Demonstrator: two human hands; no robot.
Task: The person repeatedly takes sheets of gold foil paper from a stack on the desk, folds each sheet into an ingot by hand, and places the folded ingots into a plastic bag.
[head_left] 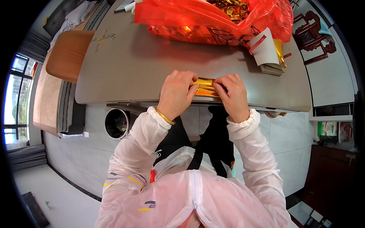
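Observation:
At the table's near edge, a sheet of shiny gold foil paper [207, 90] lies folded into narrow strips between my hands. My left hand [176, 93] pinches its left end with thumb and fingers. On the right end, the fingers of my right hand [231, 95] are closed in the same way. Farther right on the table is a stack of gold foil paper [274, 67], with a white sheet [264, 49] leaning against it. Behind my hands, a red plastic bag [182, 22] holds crumpled-looking gold foil pieces [232, 9].
The grey table [121, 68] spans the view ahead of me. A brown chair [66, 55] stands at its left side, and a carved wooden chair [311, 36] at the far right. Below the left edge, a waste bin [117, 123] sits on the tiled floor.

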